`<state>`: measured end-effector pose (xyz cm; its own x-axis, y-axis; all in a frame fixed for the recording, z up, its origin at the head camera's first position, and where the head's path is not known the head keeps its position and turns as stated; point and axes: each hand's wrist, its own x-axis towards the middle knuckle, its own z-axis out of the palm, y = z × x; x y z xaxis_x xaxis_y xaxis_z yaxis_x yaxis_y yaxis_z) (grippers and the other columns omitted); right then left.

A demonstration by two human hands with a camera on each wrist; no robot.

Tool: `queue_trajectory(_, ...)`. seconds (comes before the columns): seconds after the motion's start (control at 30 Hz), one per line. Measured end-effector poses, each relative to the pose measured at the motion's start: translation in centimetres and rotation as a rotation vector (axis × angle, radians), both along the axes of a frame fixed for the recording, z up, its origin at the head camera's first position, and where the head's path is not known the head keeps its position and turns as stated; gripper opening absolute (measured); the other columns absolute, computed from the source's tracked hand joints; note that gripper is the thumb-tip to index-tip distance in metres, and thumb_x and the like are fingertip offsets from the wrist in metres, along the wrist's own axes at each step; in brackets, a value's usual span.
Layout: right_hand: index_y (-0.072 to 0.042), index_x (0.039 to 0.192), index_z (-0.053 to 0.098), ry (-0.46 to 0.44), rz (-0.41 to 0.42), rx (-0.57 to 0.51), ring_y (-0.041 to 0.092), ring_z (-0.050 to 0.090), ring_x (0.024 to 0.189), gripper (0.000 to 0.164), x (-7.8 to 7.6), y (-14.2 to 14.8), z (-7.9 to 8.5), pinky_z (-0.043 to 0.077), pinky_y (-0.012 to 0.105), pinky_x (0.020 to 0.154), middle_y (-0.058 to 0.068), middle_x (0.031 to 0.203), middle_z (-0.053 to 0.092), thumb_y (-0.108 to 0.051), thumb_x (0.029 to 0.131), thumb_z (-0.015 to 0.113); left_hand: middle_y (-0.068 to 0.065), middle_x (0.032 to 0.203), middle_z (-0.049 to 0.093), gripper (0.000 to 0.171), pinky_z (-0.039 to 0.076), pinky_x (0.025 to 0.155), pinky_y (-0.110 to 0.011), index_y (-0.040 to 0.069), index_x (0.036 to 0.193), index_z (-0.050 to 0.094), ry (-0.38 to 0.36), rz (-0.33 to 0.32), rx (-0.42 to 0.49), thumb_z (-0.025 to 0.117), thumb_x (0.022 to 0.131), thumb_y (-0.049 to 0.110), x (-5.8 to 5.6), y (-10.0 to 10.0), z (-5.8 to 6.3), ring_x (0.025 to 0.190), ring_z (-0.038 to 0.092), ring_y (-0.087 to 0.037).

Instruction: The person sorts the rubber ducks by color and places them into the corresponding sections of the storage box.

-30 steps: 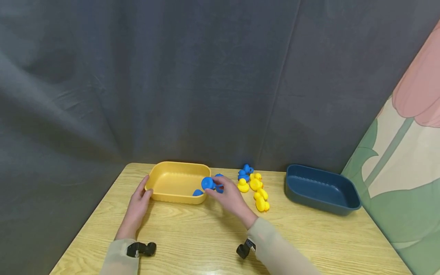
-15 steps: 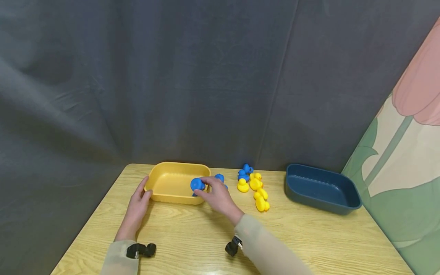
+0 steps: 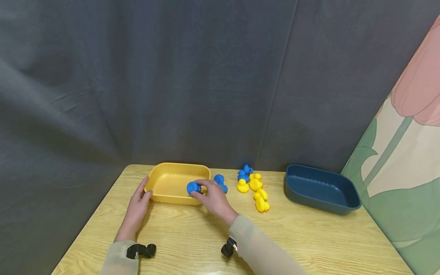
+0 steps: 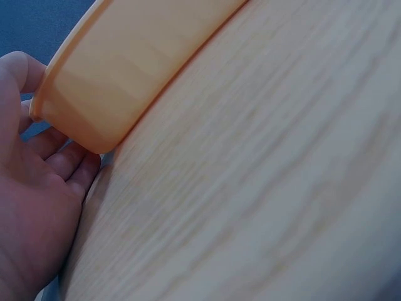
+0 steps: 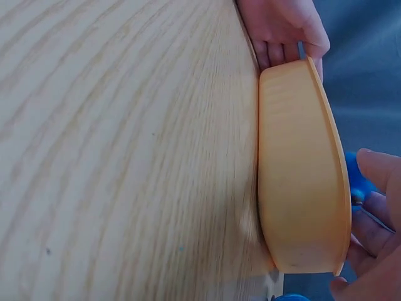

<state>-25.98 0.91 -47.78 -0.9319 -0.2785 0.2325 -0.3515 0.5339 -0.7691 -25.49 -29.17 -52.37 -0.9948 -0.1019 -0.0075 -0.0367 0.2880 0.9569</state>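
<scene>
My right hand (image 3: 216, 198) pinches a blue rubber duck (image 3: 193, 187) over the right part of a yellow plastic tub (image 3: 172, 199). The duck's base faces the head camera. At the tub's left end, my left hand (image 3: 137, 200) grips the rim, its thumb and fingers on either side of the wall, as the left wrist view shows at the tub (image 4: 119, 69). In the right wrist view the held duck (image 5: 358, 179) is partly hidden behind the rim and fingers. Whatever lies in the tub under my right hand is hidden.
Blue ducks (image 3: 219, 178) lie just right of the tub. Farther right, two blue ducks (image 3: 243, 176) and several yellow ducks (image 3: 256, 185) form a cluster. A dark blue tub (image 3: 317, 204) stands on the right of the wooden table (image 3: 192, 236). A grey curtain (image 3: 206, 84) hangs behind.
My right hand has carried the blue duck leftward from the tub's right rim to over its inside. A blue duck seen earlier in the tub is now covered. My left hand has stayed still.
</scene>
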Motion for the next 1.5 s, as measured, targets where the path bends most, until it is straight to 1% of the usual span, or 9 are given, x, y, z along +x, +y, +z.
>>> queue_trajectory(0.17,-0.008,0.151,0.067,-0.011,0.0,-0.04,0.032,0.06,0.14,0.052,0.3,0.5,0.1,0.05,0.052,0.116,0.01,0.148,0.069,-0.029,0.105,0.08,-0.008,0.185,0.012,0.071,0.016,0.135,-0.052,0.025,0.18,0.013,0.006,0.002,-0.011,0.044,0.117,0.023,0.0,0.0,0.0,0.169,0.013,-0.031)
queue_trajectory(0.33,-0.009,0.152,0.066,0.0,-0.033,-0.079,0.034,0.058,0.144,0.054,0.6,1.4,0.3,0.047,0.054,0.12,0.01,0.151,0.067,-0.03,0.104,0.08,-0.008,0.185,0.013,0.07,0.017,0.135,-0.052,0.025,0.18,0.014,0.012,0.006,-0.015,0.045,0.117,0.023,0.1,0.0,0.0,0.169,0.014,-0.032)
queue_trajectory(0.5,-0.01,0.153,0.065,-0.001,-0.076,-0.091,0.038,0.052,0.15,0.055,0.7,2.7,0.4,0.042,0.057,0.124,0.012,0.156,0.063,-0.031,0.104,0.081,-0.009,0.185,0.012,0.07,0.017,0.135,-0.052,0.025,0.18,0.013,0.007,0.008,-0.015,0.045,0.117,0.022,0.0,0.1,0.1,0.169,0.014,-0.032)
queue_trajectory(0.67,-0.011,0.153,0.066,0.016,-0.125,-0.073,0.037,0.053,0.148,0.055,0.4,4.2,0.0,0.043,0.058,0.123,0.011,0.156,0.061,-0.029,0.103,0.081,-0.009,0.185,0.011,0.07,0.016,0.135,-0.053,0.024,0.18,0.013,0.003,0.006,-0.022,0.044,0.117,0.022,0.1,0.1,0.1,0.169,0.013,-0.033)
queue_trajectory(0.77,-0.009,0.152,0.066,0.034,-0.149,-0.082,0.036,0.056,0.145,0.054,0.1,5.0,-0.3,0.045,0.058,0.121,0.012,0.154,0.062,-0.026,0.103,0.082,-0.009,0.185,0.011,0.07,0.016,0.135,-0.053,0.024,0.18,0.012,0.003,0.004,-0.026,0.044,0.117,0.023,0.1,0.1,0.1,0.169,0.012,-0.032)
queue_trajectory(0.9,-0.009,0.152,0.066,0.017,-0.179,-0.105,0.038,0.056,0.145,0.056,-0.1,5.8,-0.7,0.045,0.058,0.121,0.013,0.155,0.061,-0.022,0.101,0.084,-0.008,0.185,0.012,0.069,0.016,0.135,-0.052,0.025,0.18,0.013,0.007,0.004,-0.023,0.044,0.117,0.024,0.0,0.0,0.1,0.169,0.013,-0.032)
queue_trajectory(1.17,-0.012,0.158,0.061,-0.07,-0.183,-0.126,0.039,0.051,0.148,0.063,-0.6,7.1,-0.9,0.045,0.058,0.121,0.012,0.16,0.056,-0.024,0.101,0.085,-0.008,0.185,0.012,0.07,0.016,0.135,-0.051,0.024,0.18,0.013,0.016,0.006,-0.007,0.044,0.117,0.021,0.0,0.0,0.1,0.169,0.013,-0.03)
queue_trajectory(1.33,-0.006,0.157,0.061,-0.083,-0.163,-0.147,0.041,0.052,0.146,0.063,-0.9,7.4,-1.2,0.045,0.058,0.121,0.016,0.158,0.057,-0.016,0.1,0.085,-0.008,0.185,0.013,0.071,0.016,0.135,-0.05,0.025,0.18,0.013,0.022,0.008,0.01,0.044,0.116,0.021,0.1,0.1,0.2,0.169,0.012,-0.029)
queue_trajectory(1.5,-0.003,0.156,0.06,-0.118,-0.142,-0.146,0.042,0.054,0.142,0.062,-0.9,7.6,-1.8,0.048,0.057,0.118,0.018,0.157,0.057,-0.016,0.1,0.084,-0.008,0.185,0.012,0.071,0.016,0.135,-0.05,0.025,0.18,0.012,0.016,0.005,0.01,0.044,0.117,0.021,0.1,0.2,0.2,0.169,0.012,-0.029)
